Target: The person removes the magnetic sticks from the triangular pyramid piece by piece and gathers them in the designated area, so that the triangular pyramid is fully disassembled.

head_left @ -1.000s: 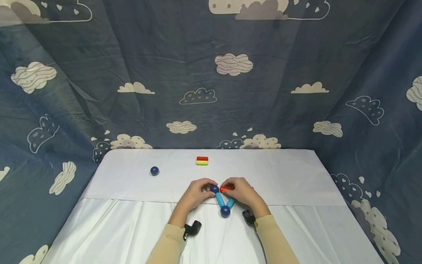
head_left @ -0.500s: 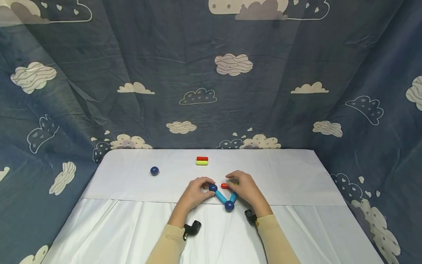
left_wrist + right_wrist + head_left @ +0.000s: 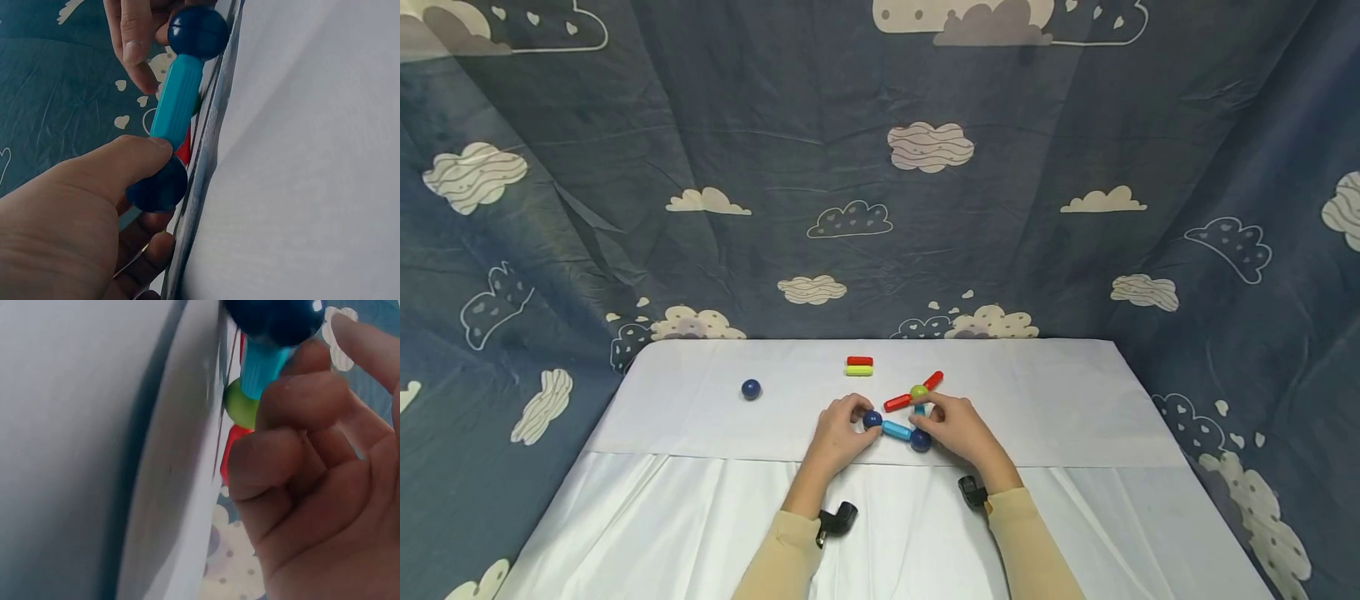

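Observation:
My left hand (image 3: 838, 435) pinches a dark blue ball (image 3: 159, 187) between thumb and fingers. From that ball a light blue rod (image 3: 896, 430) runs to a second dark blue ball (image 3: 921, 441). My right hand (image 3: 958, 427) has thumb and index finger at a second light blue rod (image 3: 261, 367), which rises from the second ball. This rod leads to a green ball (image 3: 919, 391), partly covered by the index finger. A red rod (image 3: 897, 403) extends from the green ball to the left, and another red rod (image 3: 933, 380) points up and right.
Farther back on the white-covered table (image 3: 1030, 400), a loose red rod (image 3: 860, 361) lies alongside a yellow-green rod (image 3: 859, 371). A loose dark blue ball (image 3: 751, 389) sits at the left. Behind the table hangs a dark cloud-patterned cloth (image 3: 760, 250).
The second dark blue ball has moved away from the body, and the V of light blue rods has spread. The right fingers have shifted off the red rod, exposing the green ball. The left hand shifted slightly left.

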Demonstrator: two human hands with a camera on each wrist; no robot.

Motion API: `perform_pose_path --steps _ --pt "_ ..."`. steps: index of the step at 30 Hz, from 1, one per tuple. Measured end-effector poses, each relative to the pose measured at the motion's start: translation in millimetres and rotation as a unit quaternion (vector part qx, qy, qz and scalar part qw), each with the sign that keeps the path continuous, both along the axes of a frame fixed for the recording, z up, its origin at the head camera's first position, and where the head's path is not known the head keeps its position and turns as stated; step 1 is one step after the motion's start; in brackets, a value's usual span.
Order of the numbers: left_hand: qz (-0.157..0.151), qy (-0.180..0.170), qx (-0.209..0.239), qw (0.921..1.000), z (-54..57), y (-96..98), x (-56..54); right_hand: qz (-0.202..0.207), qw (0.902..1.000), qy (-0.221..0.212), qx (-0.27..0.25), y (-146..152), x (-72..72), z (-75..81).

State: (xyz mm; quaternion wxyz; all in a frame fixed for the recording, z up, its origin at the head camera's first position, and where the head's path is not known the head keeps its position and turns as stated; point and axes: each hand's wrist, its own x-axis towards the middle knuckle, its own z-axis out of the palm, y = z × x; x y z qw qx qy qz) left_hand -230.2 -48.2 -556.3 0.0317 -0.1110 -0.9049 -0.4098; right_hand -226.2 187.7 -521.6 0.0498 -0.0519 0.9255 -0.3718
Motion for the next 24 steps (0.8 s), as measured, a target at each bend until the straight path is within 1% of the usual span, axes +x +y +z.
perform_pose_path --steps 5,8,10,12,16,19,24 --pt "0.014 0.012 -0.008 0.9998 -0.1 0.3 0.4 0.019 0.9986 -0.049 -0.011 0.3 1.7 -3.2" --pt "0.015 0.016 -0.008 0.9997 0.1 0.4 0.7 0.043 0.996 -0.078 -0.011 0.5 2.8 -4.9" --pt "0.015 0.014 -0.007 0.9998 0.2 0.8 0.4 0.056 0.9944 -0.089 -0.01 0.3 3.3 -5.9" --pt "0.012 0.012 -0.005 0.9998 0.4 0.8 0.2 0.064 0.9939 -0.09 -0.002 0.0 3.8 -7.1" --pt "0.008 0.005 -0.001 1.0 0.5 0.5 0.0 0.07 0.9947 -0.075 0.011 -1.0 4.6 -7.9" --pt "0.008 0.002 0.0 1.0 -0.2 0.1 -0.1 0.067 0.9954 -0.062 0.029 -3.3 5.1 -8.4" --pt "0.013 -0.003 0.003 0.9999 0.1 0.0 1.6 0.058 0.995 -0.056 0.06 -6.4 5.0 -8.4"
